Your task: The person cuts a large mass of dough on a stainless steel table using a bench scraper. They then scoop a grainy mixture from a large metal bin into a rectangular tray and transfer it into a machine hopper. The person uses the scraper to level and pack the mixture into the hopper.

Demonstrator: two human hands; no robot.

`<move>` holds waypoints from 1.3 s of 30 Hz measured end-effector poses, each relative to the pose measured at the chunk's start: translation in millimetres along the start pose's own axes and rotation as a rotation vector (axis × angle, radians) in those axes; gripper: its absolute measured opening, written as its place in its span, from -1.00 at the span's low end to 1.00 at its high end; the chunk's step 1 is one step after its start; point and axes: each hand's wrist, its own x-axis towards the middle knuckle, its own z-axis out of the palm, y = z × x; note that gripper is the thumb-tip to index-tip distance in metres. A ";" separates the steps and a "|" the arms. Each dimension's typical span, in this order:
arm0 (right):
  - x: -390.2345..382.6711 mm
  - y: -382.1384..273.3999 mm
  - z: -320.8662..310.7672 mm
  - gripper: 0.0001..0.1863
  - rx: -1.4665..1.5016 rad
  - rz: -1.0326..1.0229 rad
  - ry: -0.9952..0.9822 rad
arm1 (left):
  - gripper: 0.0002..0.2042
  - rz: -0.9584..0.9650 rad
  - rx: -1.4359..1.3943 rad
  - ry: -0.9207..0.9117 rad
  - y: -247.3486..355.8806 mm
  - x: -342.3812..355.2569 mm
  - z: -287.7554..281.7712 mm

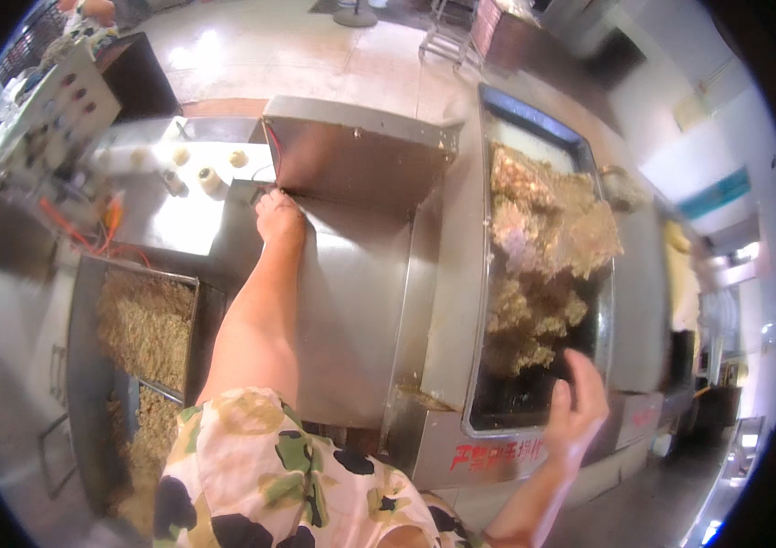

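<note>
My left arm stretches across a flat metal surface (351, 274). At its far left corner, my left hand (280, 217) is closed with curled fingers beside a raised metal housing (360, 155) and a thin red wire; what the fingers grip is hidden. My right hand (580, 402), fingers apart and holding nothing, hovers over the near right edge of a long rectangular metal trough (475, 365). Inside the trough lie clumps of a lumpy, brownish, sticky-looking mass (534, 320), with a paler, flatter piece (557, 215) farther back. The near fingertips are apart from the clumps.
To my left stands a metal bin (86, 338) with crumbly tan material (146, 320) in it. Beyond it are a white panel with knobs (50, 119), orange wires, and several small round fittings (210, 178) on a shiny plate. A wheeled rack (443, 41) stands far back.
</note>
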 end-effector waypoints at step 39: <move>-96.1 -15.1 -101.1 -0.71 -0.009 -0.018 0.126 | -0.63 -0.122 -1.587 -0.710 -28.8 -276.2 -387.4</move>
